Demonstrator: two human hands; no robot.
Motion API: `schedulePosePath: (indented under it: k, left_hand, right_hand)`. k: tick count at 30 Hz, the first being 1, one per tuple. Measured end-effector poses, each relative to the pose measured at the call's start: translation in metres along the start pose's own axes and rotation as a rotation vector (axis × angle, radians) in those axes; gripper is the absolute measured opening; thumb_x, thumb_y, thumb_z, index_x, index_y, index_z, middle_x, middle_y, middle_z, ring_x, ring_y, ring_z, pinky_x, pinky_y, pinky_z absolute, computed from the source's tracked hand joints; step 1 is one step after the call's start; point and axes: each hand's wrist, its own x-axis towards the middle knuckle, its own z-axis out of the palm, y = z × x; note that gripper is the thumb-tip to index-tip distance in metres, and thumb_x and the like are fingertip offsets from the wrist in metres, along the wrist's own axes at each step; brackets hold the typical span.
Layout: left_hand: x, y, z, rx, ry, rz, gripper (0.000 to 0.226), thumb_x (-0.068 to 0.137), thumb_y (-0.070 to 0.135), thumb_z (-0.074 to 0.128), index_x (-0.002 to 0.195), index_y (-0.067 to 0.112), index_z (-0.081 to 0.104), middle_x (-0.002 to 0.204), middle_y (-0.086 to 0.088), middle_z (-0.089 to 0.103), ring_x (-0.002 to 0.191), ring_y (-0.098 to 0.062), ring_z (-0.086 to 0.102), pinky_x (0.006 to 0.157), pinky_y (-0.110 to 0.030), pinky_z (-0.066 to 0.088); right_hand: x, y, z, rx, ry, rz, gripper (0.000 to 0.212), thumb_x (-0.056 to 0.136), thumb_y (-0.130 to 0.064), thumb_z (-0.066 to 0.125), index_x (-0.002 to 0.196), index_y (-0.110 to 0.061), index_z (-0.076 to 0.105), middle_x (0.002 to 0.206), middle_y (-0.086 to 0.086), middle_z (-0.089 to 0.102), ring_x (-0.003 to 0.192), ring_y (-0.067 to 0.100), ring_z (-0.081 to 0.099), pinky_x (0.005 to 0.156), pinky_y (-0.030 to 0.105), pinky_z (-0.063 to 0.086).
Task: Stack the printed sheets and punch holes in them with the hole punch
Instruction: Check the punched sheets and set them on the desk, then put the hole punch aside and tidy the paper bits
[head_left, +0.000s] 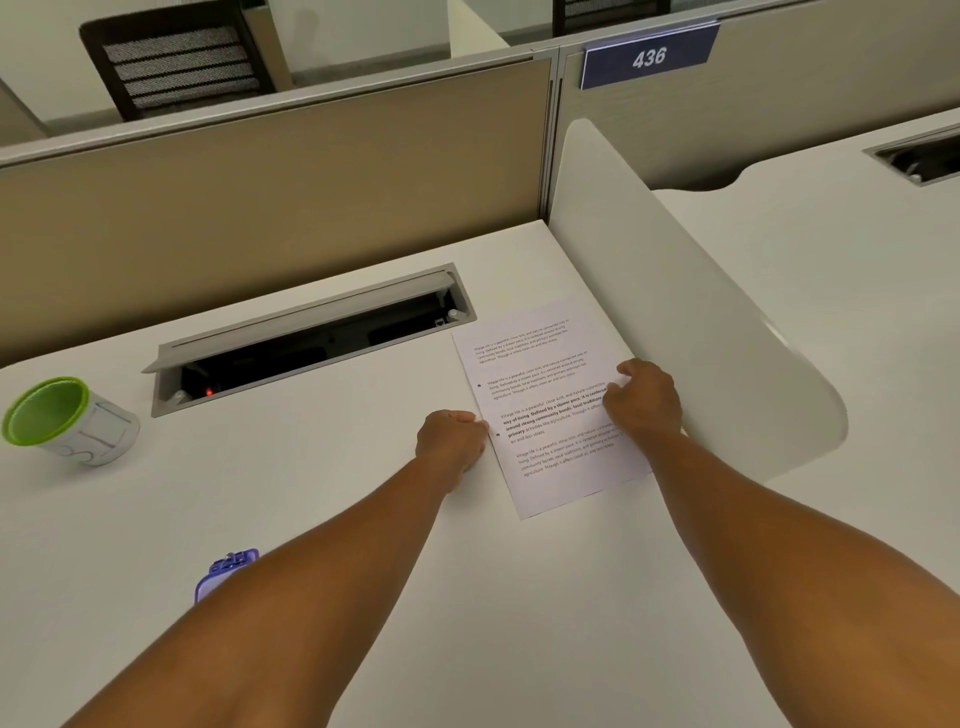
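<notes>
The printed sheets (540, 364) lie flat on the white desk (322, 493), near the right divider, with black text and two punched holes along their left edge. My left hand (451, 441) rests curled at the sheets' left edge, fingers touching the paper. On the right side of the sheets sits my right hand (644, 400), fingers bent and pressing on the paper. A purple hole punch (221, 571) stands on the desk at the lower left, partly hidden behind my left forearm.
A white cup with a green rim (67, 421) lies on its side at the far left. An open cable tray (311, 338) is set into the desk behind the sheets. A curved white divider (675, 291) rises on the right; tan partitions (260, 208) close the back.
</notes>
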Motion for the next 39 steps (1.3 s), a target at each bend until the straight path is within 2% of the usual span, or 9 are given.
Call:
schedulePosePath:
  k: [3, 7, 11, 16, 20, 26, 30, 36, 39]
  left_hand:
    - [-0.006, -0.002, -0.005, 0.067, 0.02, 0.048, 0.027, 0.076, 0.026, 0.07, 0.102, 0.021, 0.064, 0.08, 0.001, 0.071, 0.076, -0.02, 0.072, 0.086, -0.039, 0.059]
    - [-0.018, -0.005, -0.018, 0.221, 0.05, 0.122, 0.022, 0.075, 0.032, 0.064, 0.097, 0.03, 0.063, 0.098, 0.003, 0.072, 0.09, -0.02, 0.07, 0.089, -0.036, 0.056]
    - [-0.033, -0.01, -0.032, 0.397, 0.114, 0.222, 0.023, 0.079, 0.03, 0.057, 0.1, 0.032, 0.064, 0.102, 0.011, 0.066, 0.092, -0.015, 0.063, 0.085, -0.03, 0.052]
    - [-0.048, -0.025, -0.056, 0.486, 0.162, 0.351, 0.015, 0.088, 0.03, 0.057, 0.101, 0.031, 0.064, 0.103, 0.013, 0.067, 0.091, -0.014, 0.064, 0.079, -0.029, 0.049]
    - [-0.061, -0.036, -0.077, 0.529, 0.195, 0.449, 0.017, 0.092, 0.031, 0.058, 0.107, 0.029, 0.064, 0.107, 0.014, 0.067, 0.089, -0.009, 0.06, 0.079, -0.027, 0.047]
    - [-0.081, -0.048, -0.11, 0.598, 0.251, 0.523, 0.024, 0.093, 0.033, 0.057, 0.116, 0.03, 0.062, 0.117, 0.014, 0.066, 0.105, -0.01, 0.061, 0.083, -0.025, 0.045]
    - [-0.092, -0.056, -0.137, 0.652, 0.301, 0.568, 0.026, 0.095, 0.034, 0.055, 0.12, 0.031, 0.061, 0.123, 0.013, 0.064, 0.114, -0.013, 0.059, 0.09, -0.029, 0.046]
    - [-0.102, -0.076, -0.173, 0.682, 0.369, 0.576, 0.025, 0.097, 0.034, 0.051, 0.12, 0.032, 0.061, 0.122, 0.009, 0.065, 0.111, -0.013, 0.059, 0.083, -0.024, 0.042]
    - [-0.102, -0.092, -0.19, 0.676, 0.369, 0.556, 0.029, 0.099, 0.032, 0.048, 0.125, 0.031, 0.06, 0.13, 0.01, 0.062, 0.119, -0.012, 0.057, 0.092, -0.025, 0.043]
  right_hand:
    - [-0.011, -0.001, 0.001, -0.012, -0.015, -0.054, 0.041, 0.086, -0.016, 0.057, 0.127, -0.013, 0.058, 0.133, 0.005, 0.059, 0.125, 0.025, 0.052, 0.101, 0.035, 0.041]
    - [-0.028, -0.005, 0.005, -0.042, -0.052, -0.096, 0.041, 0.087, -0.019, 0.056, 0.129, -0.015, 0.058, 0.136, 0.002, 0.057, 0.127, 0.022, 0.05, 0.103, 0.036, 0.041]
    - [-0.049, -0.014, 0.012, -0.073, -0.098, -0.162, 0.041, 0.09, -0.023, 0.057, 0.13, -0.016, 0.056, 0.137, 0.001, 0.056, 0.127, 0.021, 0.05, 0.103, 0.036, 0.04]
    - [-0.08, -0.022, 0.021, -0.098, -0.141, -0.243, 0.042, 0.091, -0.029, 0.057, 0.131, -0.016, 0.055, 0.138, 0.002, 0.054, 0.131, 0.021, 0.046, 0.107, 0.038, 0.037]
    - [-0.105, -0.032, 0.026, -0.117, -0.165, -0.296, 0.044, 0.092, -0.033, 0.057, 0.133, -0.017, 0.053, 0.14, 0.0, 0.053, 0.132, 0.02, 0.044, 0.107, 0.038, 0.036]
    - [-0.143, -0.053, 0.033, -0.132, -0.17, -0.388, 0.047, 0.092, -0.039, 0.056, 0.134, -0.018, 0.051, 0.137, 0.0, 0.054, 0.13, 0.019, 0.044, 0.107, 0.038, 0.037]
    - [-0.171, -0.068, 0.041, -0.157, -0.177, -0.472, 0.051, 0.092, -0.041, 0.055, 0.136, -0.017, 0.048, 0.139, 0.0, 0.052, 0.131, 0.02, 0.042, 0.107, 0.038, 0.037]
    - [-0.205, -0.081, 0.062, -0.198, -0.228, -0.553, 0.054, 0.094, -0.043, 0.05, 0.139, -0.017, 0.043, 0.145, -0.001, 0.046, 0.137, 0.019, 0.035, 0.108, 0.04, 0.036]
    - [-0.223, -0.085, 0.076, -0.221, -0.243, -0.587, 0.056, 0.094, -0.044, 0.048, 0.141, -0.016, 0.041, 0.147, 0.0, 0.044, 0.139, 0.018, 0.032, 0.108, 0.04, 0.036]
